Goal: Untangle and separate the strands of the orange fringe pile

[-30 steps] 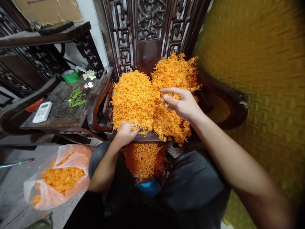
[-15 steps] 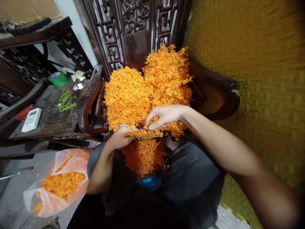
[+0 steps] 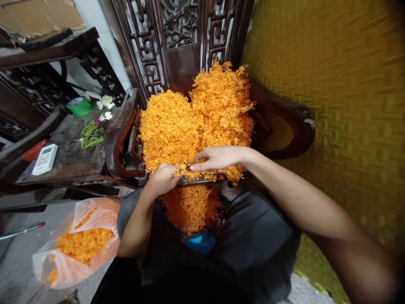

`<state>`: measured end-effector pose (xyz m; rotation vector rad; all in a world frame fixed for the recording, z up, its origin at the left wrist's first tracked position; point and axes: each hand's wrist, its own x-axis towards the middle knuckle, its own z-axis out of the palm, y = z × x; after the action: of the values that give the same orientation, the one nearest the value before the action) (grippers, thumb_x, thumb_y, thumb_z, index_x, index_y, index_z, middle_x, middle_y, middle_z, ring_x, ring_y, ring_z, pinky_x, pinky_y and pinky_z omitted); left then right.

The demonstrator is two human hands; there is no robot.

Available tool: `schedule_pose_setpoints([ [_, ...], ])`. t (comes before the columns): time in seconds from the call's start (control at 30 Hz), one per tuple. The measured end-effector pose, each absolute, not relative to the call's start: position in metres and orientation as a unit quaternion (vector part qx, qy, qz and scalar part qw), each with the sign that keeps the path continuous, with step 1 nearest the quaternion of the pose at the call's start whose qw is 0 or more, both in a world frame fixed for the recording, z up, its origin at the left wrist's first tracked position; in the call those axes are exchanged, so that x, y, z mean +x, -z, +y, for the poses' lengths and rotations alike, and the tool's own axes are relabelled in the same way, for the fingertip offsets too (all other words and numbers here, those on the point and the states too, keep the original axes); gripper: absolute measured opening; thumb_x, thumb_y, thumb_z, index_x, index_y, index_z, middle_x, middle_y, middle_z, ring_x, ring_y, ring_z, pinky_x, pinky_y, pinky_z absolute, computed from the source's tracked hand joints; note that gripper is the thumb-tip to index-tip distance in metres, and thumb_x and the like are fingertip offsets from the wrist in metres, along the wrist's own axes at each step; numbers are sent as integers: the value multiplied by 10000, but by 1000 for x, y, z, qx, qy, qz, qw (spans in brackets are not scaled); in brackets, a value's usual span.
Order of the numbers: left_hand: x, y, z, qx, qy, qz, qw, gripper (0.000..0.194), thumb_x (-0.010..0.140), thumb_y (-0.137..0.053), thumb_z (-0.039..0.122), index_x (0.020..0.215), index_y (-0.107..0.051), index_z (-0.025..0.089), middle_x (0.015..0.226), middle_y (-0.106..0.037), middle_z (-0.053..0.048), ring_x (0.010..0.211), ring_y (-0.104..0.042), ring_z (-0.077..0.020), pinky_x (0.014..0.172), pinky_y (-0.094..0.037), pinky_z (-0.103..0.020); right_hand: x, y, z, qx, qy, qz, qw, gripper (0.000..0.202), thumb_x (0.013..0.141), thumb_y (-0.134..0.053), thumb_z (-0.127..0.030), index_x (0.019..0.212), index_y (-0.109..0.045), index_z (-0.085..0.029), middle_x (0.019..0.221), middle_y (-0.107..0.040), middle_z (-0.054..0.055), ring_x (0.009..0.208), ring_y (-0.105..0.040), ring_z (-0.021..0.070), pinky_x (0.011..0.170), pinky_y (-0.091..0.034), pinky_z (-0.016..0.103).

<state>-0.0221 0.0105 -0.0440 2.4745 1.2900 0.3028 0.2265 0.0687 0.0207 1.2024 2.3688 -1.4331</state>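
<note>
Two tall heaps of stringy orange pieces, a left one (image 3: 171, 126) and a right one (image 3: 223, 99), stand side by side on a dark wooden chair. At their front edge my left hand (image 3: 163, 179) is closed on an orange piece (image 3: 183, 169). My right hand (image 3: 215, 158) pinches at the same piece from the right, thumb and forefinger close together. Between my knees, below both hands, sits a container of orange strands (image 3: 193, 207), with something blue (image 3: 201, 242) under it.
On the wooden seat at left (image 3: 76, 152) lie a white remote (image 3: 45, 159), a green tape roll (image 3: 79, 106), green stems (image 3: 90, 134) and white flowers (image 3: 105, 102). A plastic bag of orange pieces (image 3: 85, 245) rests on the floor. A yellow textured mat (image 3: 341, 105) stands at right.
My right hand has shifted slightly left and down, closer to my left hand. The orange piece between them lies lower and flatter, and my left fingers have curled in more.
</note>
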Motion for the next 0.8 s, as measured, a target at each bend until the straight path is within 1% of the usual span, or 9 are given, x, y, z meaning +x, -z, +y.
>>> schedule_pose_setpoints([
  [0.07,-22,42,9,862,-94,476,145,189,819,-546,107,670,-624,191,693,-669,-46,691,-600,-190,697,-420,-302,226,-22,66,406,501,758,95,664,784,-623,-824,930,-654,-176,653,-591,1,509,-481,102,469,-360,246],
  [0.13,-21,42,8,855,-83,496,127,174,824,-539,118,721,-659,191,743,-694,-61,733,-620,-205,718,-432,-312,225,-21,63,411,543,727,86,625,777,-676,-777,951,-625,-179,658,-574,-13,495,-449,87,442,-331,234],
  [0.23,-19,43,7,849,-74,508,124,175,832,-527,140,785,-688,189,778,-708,-65,737,-618,-211,707,-429,-319,222,-13,60,398,579,711,26,456,795,-761,-564,1001,-637,-177,668,-574,-26,499,-446,76,434,-312,216],
  [0.37,-20,48,8,852,-91,499,128,182,817,-526,157,715,-672,196,700,-667,-61,670,-570,-205,662,-399,-324,224,-7,64,388,562,728,-56,210,768,-723,-287,936,-709,-162,597,-553,-30,472,-431,71,438,-294,217],
  [0.43,-25,49,9,853,-90,499,125,190,793,-527,148,660,-653,200,649,-634,-61,631,-540,-204,633,-372,-329,232,-9,71,439,543,703,-133,171,725,-718,-231,874,-716,-148,552,-543,-22,452,-422,76,428,-279,225],
  [0.53,-34,50,11,849,-78,505,134,187,757,-527,116,632,-638,201,614,-610,-54,599,-522,-198,606,-333,-328,250,-17,87,542,498,580,-350,153,650,-729,-183,781,-653,-154,507,-510,-20,420,-391,79,404,-236,237],
  [0.63,-39,51,15,840,-98,513,149,224,805,-540,148,606,-632,197,586,-590,-47,577,-509,-188,604,-326,-324,264,-21,95,530,497,477,-494,252,616,-778,-201,791,-598,-192,524,-485,-39,434,-399,81,405,-242,233],
  [0.7,-38,51,17,833,-117,517,160,293,860,-554,213,574,-618,195,555,-564,-44,554,-491,-183,602,-330,-324,264,-18,92,505,535,477,-481,296,608,-811,-217,814,-598,-203,574,-539,-18,479,-482,107,405,-284,235],
  [0.8,-34,51,19,831,-151,508,169,331,888,-562,253,565,-603,191,553,-563,-40,558,-501,-180,620,-358,-321,251,-8,82,478,602,515,-380,269,631,-810,-213,811,-611,-197,702,-660,62,620,-652,190,408,-353,249],
])
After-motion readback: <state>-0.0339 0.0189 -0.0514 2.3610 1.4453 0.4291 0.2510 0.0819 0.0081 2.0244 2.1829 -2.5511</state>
